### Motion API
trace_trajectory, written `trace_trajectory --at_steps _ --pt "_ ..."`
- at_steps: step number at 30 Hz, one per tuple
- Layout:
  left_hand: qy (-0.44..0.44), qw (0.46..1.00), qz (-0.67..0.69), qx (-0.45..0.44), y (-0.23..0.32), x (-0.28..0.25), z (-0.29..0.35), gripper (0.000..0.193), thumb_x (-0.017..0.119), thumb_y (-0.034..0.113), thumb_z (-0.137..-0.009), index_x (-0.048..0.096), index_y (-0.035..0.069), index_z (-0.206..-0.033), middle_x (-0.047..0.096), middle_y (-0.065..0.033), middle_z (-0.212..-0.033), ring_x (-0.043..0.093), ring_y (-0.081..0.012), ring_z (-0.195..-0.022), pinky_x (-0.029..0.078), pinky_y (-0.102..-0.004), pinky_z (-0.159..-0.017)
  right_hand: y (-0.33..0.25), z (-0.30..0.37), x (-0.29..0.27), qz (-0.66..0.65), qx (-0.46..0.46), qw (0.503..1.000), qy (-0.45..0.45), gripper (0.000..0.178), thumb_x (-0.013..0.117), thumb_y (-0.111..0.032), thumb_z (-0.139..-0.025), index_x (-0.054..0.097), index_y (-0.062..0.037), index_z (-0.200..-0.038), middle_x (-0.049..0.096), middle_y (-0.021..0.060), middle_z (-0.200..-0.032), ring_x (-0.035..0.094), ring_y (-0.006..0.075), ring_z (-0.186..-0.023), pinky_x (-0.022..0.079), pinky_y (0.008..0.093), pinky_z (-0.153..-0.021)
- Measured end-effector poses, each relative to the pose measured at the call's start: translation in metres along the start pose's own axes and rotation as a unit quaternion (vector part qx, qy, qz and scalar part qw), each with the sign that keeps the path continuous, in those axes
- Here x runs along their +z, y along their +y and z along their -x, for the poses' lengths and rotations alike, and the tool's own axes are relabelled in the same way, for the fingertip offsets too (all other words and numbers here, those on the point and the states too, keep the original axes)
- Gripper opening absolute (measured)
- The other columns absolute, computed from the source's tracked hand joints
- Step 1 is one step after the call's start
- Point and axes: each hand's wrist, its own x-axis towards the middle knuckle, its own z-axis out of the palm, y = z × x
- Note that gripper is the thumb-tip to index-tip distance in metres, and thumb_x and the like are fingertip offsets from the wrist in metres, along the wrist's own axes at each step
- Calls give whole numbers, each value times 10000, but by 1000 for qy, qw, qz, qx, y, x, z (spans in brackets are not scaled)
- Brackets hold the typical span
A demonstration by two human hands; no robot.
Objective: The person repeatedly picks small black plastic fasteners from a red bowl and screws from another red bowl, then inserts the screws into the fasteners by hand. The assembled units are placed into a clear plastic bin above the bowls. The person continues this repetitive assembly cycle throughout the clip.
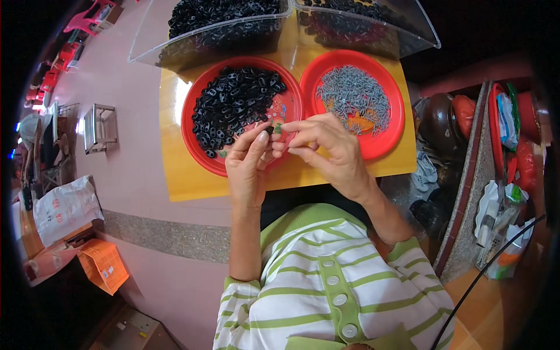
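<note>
My left hand [248, 157] is closed in a pinch, with a small black plastic piece [269, 129] between thumb and fingertips. It is above the near rim of a red plate [192, 154] heaped with black two-holed plastic pieces [230, 102]. Just to the right is my right hand [329, 146], its index finger reaching toward the black piece. Its thumb and a bent finger come together; anything small between them cannot be made out. Beyond the right hand, a second red plate [398, 111] holds many small grey metal screws [353, 87].
Two clear plastic bins [219, 26] [364, 29] full of black pieces stand at the far side of the yellow table [192, 189]. A metal stool [99, 128] is on the floor at left. Bags and containers crowd a ledge [466, 175] at right.
</note>
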Motion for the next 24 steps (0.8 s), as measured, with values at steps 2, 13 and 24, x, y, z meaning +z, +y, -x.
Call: trace_trajectory --at_steps 2,13,24 --pt "8 1000 2 20 -3 5 1 211 564 55 -904 601 -42 -1088 661 -127 -943 650 -160 -806 545 -261 -701 4 3 9 7 -16 1000 9 141 690 -43 -742 627 -65 -865 655 46 -1017 583 230 -919 486 327 -781" --pt "-1 999 39 -2 -8 -1 -4 166 580 69 -899 622 -29 -1026 666 -135 -943 659 -177 -834 553 -287 -732 9 7 16 -7 -1 1000 15 148 679 -27 -743 614 -56 -873 650 58 -1043 585 251 -937 493 344 -797" --pt "-8 998 16 -66 -4 -2 -4 154 594 3 -868 624 -34 -1014 663 -124 -904 656 -173 -803 554 -275 -712 9 3 12 -52 34 998 -9 123 672 -33 -775 620 -52 -884 646 64 -990 587 196 -874 505 294 -671"
